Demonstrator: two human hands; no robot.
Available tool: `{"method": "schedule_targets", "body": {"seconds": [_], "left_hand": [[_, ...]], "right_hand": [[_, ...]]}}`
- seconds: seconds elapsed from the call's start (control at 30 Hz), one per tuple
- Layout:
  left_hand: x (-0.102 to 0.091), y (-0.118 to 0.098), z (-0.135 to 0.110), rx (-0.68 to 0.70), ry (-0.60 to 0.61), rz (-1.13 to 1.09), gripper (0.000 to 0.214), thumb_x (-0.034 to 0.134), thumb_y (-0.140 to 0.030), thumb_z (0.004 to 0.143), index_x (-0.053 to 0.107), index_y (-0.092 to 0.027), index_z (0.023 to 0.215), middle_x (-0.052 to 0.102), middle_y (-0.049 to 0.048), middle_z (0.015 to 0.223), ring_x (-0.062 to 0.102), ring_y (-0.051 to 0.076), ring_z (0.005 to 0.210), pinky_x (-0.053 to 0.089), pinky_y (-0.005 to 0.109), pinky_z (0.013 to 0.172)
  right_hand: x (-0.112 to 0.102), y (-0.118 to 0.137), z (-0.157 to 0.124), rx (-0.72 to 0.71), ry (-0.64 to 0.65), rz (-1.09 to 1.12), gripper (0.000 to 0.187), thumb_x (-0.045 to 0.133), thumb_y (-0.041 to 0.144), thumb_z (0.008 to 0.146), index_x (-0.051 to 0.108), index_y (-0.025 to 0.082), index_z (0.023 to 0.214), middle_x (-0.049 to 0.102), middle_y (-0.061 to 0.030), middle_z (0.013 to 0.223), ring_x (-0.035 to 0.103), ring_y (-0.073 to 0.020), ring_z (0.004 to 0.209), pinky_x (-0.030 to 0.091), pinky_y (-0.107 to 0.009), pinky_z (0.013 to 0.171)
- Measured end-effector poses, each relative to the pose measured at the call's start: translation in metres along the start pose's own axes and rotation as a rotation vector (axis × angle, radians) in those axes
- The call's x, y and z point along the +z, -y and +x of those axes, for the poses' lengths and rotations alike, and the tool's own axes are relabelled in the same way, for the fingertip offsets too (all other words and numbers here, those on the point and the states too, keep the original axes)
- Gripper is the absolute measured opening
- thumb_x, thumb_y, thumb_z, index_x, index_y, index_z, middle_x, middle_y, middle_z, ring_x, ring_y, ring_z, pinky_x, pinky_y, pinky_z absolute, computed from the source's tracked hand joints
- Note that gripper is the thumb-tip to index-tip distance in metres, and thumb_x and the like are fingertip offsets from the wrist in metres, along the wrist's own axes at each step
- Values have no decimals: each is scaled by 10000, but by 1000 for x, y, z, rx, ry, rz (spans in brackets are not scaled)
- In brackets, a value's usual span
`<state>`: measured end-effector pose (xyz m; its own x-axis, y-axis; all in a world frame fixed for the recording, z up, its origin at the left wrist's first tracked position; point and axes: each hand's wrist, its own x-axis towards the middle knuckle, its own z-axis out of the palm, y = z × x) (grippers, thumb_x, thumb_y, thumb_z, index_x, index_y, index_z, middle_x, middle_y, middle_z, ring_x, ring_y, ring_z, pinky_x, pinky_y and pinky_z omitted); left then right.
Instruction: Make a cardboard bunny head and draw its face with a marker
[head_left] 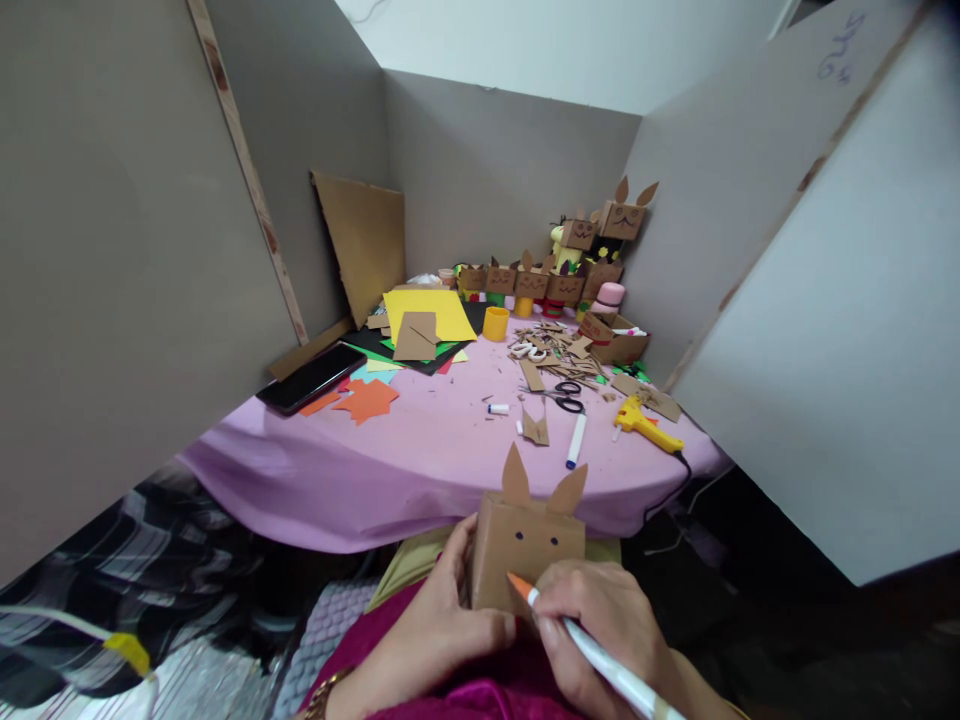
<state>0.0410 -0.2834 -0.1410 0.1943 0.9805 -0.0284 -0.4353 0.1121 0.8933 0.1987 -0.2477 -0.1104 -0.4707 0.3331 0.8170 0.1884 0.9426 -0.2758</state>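
A small brown cardboard box [551,522] with two pointed ears and two dark dots for eyes is held above my lap. My left hand [457,620] grips it by its left side and lower edge, thumb across the front. In my right hand [600,620] is a white marker [607,665] with an orange tip end, which meets the box's front below the eyes. Whether the tip presses on the cardboard I cannot tell. On the table beyond lie a white marker with a blue end [576,441], a small white cap [498,409] and a notched cardboard scrap [535,430].
A yellow glue gun [649,428] with a trailing cord lies at the right of the pink-covered table [442,450]. Black-handled scissors [568,396] lie near cardboard scraps [562,350]. Left are a phone [311,378] and coloured paper [431,308]. Finished cardboard figures [532,282] stand behind; grey panels enclose the table.
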Motion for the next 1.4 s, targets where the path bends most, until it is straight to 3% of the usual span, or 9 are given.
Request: {"method": "schedule_targets", "body": {"seconds": [0.37,0.9,1.4], "left_hand": [[2,-5,-1,-25,-8,11,806,663,-98,533,312,-197,1252,543,102,1223,514,291,1125,401,394,920],[1,-2,-1,-5,1,18,778,662,-87,544,352,-215,1246,551,76,1228,509,282,1141,394,393,949],[0,-1,0,-8,-10,11,782,674,-94,542,351,-205,1245,549,93,1220,491,305,1157,374,420,959]], "right_hand": [[-3,2,4,-6,15,27,161,428,48,737,481,200,748,572,25,496,557,-98,412,440,-189,463],[1,2,5,-26,-35,0,165,414,60,754,480,208,724,569,33,482,548,-96,389,423,-190,440],[-2,1,3,-7,32,-67,163,411,66,754,473,211,716,601,28,501,565,-105,402,418,-211,450]]}}
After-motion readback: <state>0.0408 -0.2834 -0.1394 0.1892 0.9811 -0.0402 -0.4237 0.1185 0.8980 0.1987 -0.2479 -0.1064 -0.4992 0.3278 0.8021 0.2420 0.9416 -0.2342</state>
